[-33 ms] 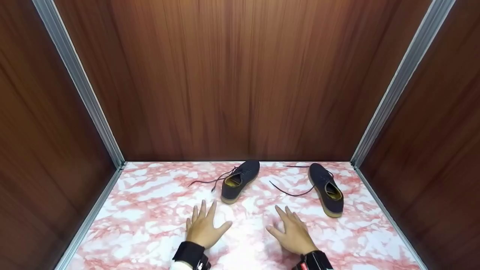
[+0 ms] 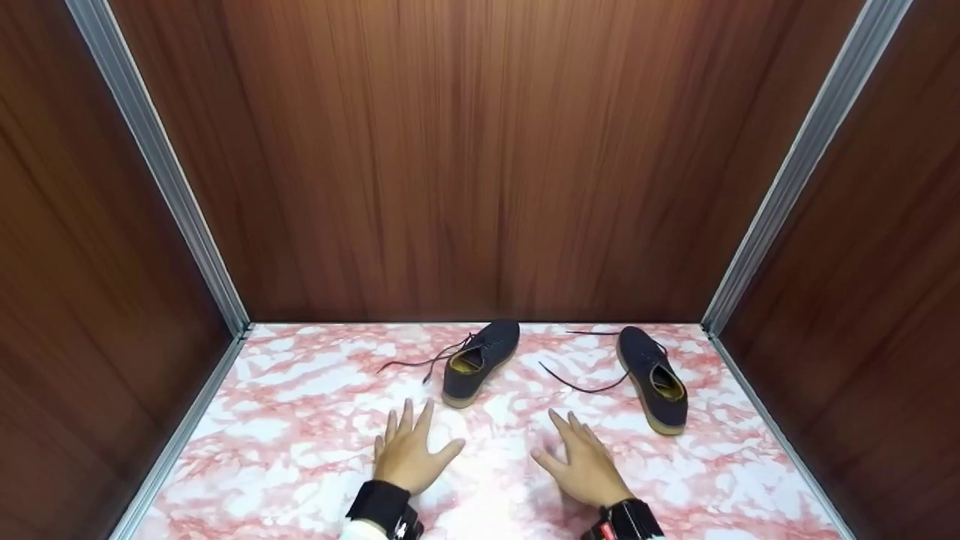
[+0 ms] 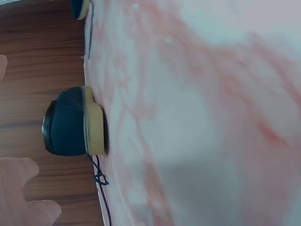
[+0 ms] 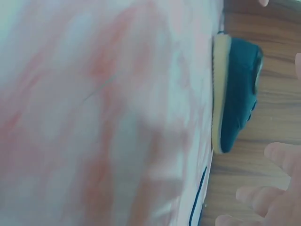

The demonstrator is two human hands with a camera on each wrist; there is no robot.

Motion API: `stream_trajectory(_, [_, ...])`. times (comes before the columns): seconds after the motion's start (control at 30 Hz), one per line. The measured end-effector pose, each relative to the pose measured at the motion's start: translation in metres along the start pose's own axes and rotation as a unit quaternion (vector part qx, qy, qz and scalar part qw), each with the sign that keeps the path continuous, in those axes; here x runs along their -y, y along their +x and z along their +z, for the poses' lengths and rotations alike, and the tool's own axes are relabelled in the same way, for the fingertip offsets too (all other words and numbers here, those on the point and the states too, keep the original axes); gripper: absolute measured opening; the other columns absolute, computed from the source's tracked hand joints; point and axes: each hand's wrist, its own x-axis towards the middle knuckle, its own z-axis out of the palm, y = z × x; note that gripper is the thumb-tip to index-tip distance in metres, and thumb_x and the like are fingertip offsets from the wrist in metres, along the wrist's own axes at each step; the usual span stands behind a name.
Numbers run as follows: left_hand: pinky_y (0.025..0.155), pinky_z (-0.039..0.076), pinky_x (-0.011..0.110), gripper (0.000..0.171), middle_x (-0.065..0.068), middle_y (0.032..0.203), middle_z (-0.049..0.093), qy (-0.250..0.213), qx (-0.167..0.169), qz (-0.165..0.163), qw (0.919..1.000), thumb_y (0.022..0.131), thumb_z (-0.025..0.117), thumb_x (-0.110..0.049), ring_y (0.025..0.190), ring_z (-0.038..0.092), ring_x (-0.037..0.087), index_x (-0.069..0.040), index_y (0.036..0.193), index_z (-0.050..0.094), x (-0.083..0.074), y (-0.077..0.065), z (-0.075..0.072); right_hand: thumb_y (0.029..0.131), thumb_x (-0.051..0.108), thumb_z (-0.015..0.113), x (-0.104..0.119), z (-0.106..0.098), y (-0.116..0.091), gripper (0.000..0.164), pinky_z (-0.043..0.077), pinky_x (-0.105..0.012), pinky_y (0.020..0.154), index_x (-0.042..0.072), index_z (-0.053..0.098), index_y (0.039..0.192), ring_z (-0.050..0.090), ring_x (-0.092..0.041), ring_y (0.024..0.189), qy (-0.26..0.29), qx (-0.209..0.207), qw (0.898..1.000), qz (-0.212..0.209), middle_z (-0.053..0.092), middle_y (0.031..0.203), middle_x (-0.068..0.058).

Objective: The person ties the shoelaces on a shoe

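Observation:
Two dark lace-up shoes with tan soles and yellowish insides stand on the marbled tabletop (image 2: 300,435). The left shoe (image 2: 491,356) points away toward the back panel, its loose lace (image 2: 409,364) trailing left. Farther right is the other shoe (image 2: 649,375), heel toward me, with a long lace (image 2: 585,390) spread to its left. My left hand (image 2: 412,454) is held palm down, fingers spread, just in front of the left shoe. My right hand (image 2: 585,465) hovers likewise, left of and nearer than the right shoe. Neither hand touches anything.
A brown wood-grain panel (image 2: 480,165) rises at the back, close behind the shoe toes. Similar side panels (image 2: 97,300) enclose the left and right, joined by grey metal corner posts (image 2: 161,165). Black bands (image 2: 381,506) circle both wrists.
Both hands keep almost the same place and pose, with only a very slight shift. The shoes and laces have not moved.

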Motion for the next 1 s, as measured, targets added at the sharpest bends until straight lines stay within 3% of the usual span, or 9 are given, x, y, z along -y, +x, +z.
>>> stream_trajectory(0.17, [0.121, 0.022, 0.076, 0.091, 0.023, 0.172, 0.025, -0.046, 0.006, 0.006, 0.9989, 0.09, 0.064, -0.07, 0.157, 0.02, 0.054, -0.025, 0.164, 0.035, -0.009, 0.019, -0.002, 0.097, 0.059, 0.065, 0.008, 0.003, 0.017, 0.078, 0.034, -0.061, 0.123, 0.022, 0.041, 0.161, 0.045, -0.045, 0.148, 0.105, 0.018, 0.994, 0.008, 0.037, 0.166, -0.023])
stream_trajectory(0.3, [0.122, 0.023, 0.074, 0.09, 0.028, 0.17, 0.024, -0.099, 0.017, 0.014, 0.9948, 0.093, 0.064, -0.065, 0.155, 0.02, 0.059, -0.02, 0.165, 0.033, -0.013, 0.032, -0.002, 0.1, 0.055, 0.063, 0.013, 0.01, 0.031, 0.076, 0.034, -0.056, 0.124, 0.019, 0.038, 0.162, 0.048, -0.043, 0.147, 0.181, 0.037, 0.983, 0.016, 0.038, 0.167, -0.02])
stream_trajectory(0.47, [0.123, 0.023, 0.073, 0.089, 0.028, 0.171, 0.023, -0.152, 0.032, 0.014, 0.9877, 0.096, 0.064, -0.06, 0.154, 0.021, 0.06, -0.015, 0.165, 0.031, -0.017, 0.049, 0.0, 0.104, 0.044, 0.06, 0.023, 0.024, 0.046, 0.07, 0.031, -0.058, 0.126, 0.008, 0.038, 0.161, 0.039, -0.046, 0.152, 0.254, 0.052, 0.966, 0.026, 0.04, 0.163, -0.027])
stream_trajectory(0.6, [0.124, 0.027, 0.068, 0.088, 0.029, 0.17, 0.025, -0.18, 0.033, 0.026, 0.9827, 0.097, 0.065, -0.055, 0.155, 0.026, 0.055, -0.008, 0.164, 0.031, -0.017, 0.061, 0.005, 0.106, 0.043, 0.056, 0.03, 0.034, 0.055, 0.07, 0.034, -0.058, 0.124, 0.003, 0.036, 0.16, 0.045, -0.045, 0.148, 0.298, 0.066, 0.951, 0.051, 0.043, 0.16, -0.031])
stream_trajectory(0.7, [0.126, 0.027, 0.063, 0.085, 0.03, 0.169, 0.027, -0.205, 0.036, 0.033, 0.9776, 0.099, 0.063, -0.049, 0.156, 0.029, 0.05, -0.002, 0.163, 0.03, -0.015, 0.072, 0.009, 0.106, 0.044, 0.055, 0.035, 0.041, 0.062, 0.073, 0.051, -0.051, 0.107, 0.0, 0.034, 0.161, 0.06, -0.04, 0.129, 0.32, 0.072, 0.943, 0.063, 0.054, 0.15, -0.03])
stream_trajectory(0.77, [0.127, 0.027, 0.06, 0.085, 0.03, 0.168, 0.028, -0.225, 0.038, 0.03, 0.9731, 0.1, 0.062, -0.046, 0.155, 0.032, 0.047, 0.001, 0.162, 0.029, -0.014, 0.079, 0.012, 0.105, 0.046, 0.056, 0.04, 0.045, 0.068, 0.076, 0.055, -0.044, 0.092, 0.002, 0.032, 0.162, 0.063, -0.033, 0.115, 0.338, 0.077, 0.935, 0.075, 0.059, 0.141, -0.025])
stream_trajectory(0.8, [0.128, 0.027, 0.058, 0.085, 0.03, 0.167, 0.029, -0.233, 0.039, 0.026, 0.9713, 0.101, 0.062, -0.045, 0.155, 0.033, 0.046, 0.003, 0.162, 0.028, -0.013, 0.083, 0.012, 0.104, 0.047, 0.057, 0.042, 0.047, 0.072, 0.077, 0.053, -0.039, 0.084, 0.003, 0.032, 0.162, 0.061, -0.029, 0.102, 0.355, 0.079, 0.928, 0.085, 0.061, 0.13, -0.024])
stream_trajectory(0.87, [0.129, 0.027, 0.055, 0.086, 0.03, 0.167, 0.031, -0.256, 0.044, 0.013, 0.9656, 0.1, 0.061, -0.045, 0.153, 0.037, 0.044, 0.005, 0.162, 0.026, -0.012, 0.089, 0.013, 0.104, 0.048, 0.059, 0.048, 0.05, 0.078, 0.079, 0.054, -0.04, 0.084, 0.005, 0.03, 0.163, 0.064, -0.033, 0.106, 0.387, 0.082, 0.912, 0.104, 0.059, 0.134, -0.028])
stream_trajectory(1.0, [0.127, 0.031, 0.051, 0.088, 0.03, 0.162, 0.038, -0.277, 0.054, -0.014, 0.9593, 0.101, 0.058, -0.047, 0.151, 0.043, 0.043, 0.004, 0.163, 0.023, -0.014, 0.1, 0.013, 0.102, 0.051, 0.059, 0.06, 0.053, 0.09, 0.082, 0.055, -0.054, 0.096, 0.01, 0.026, 0.165, 0.052, -0.051, 0.139, 0.441, 0.095, 0.881, 0.139, 0.041, 0.157, -0.037])
